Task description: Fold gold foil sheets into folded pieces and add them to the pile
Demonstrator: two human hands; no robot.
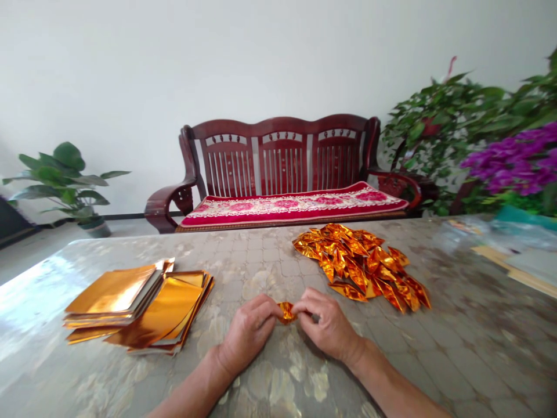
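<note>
Between my two hands, low over the table, is a small folded piece of shiny gold-orange foil paper (286,312). The fingers of my left hand (252,325) pinch its left end. My right hand (326,322) pinches its right end, with the thumb and fingers curled; parts of the paper are hidden behind the fingertips. To the left lies a stack of flat gold foil paper sheets (113,290), loosely fanned on its right side. Beyond my right hand rests a heap of folded boat-shaped foil pieces (348,255) with pointed ends.
The table (243,383) has a patterned cover. At its right edge lie plastic bags (465,229) and flat papers or card (517,267), beside purple flowers (517,159). A dark red wooden bench (282,157) stands behind the table, and a potted plant (73,186) is at the left.
</note>
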